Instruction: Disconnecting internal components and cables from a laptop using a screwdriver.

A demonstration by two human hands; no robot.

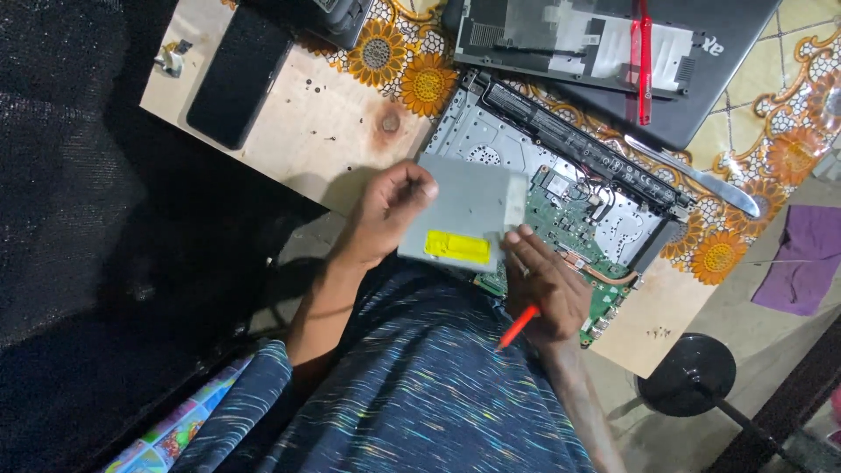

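Head view: left hand (388, 215) and right hand (547, 293) both grip the grey drive (469, 210) above the open laptop (569, 206), right also clasping a red screwdriver (519, 326), whose tip could scratch the board if the drive slips

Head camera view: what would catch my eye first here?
Probably the grey drive with its yellow label, held at centre between the left hand and the right hand, which also grips an orange screwdriver. Behind it lies an opened laptop with its green board exposed, on a sunflower-patterned cloth.
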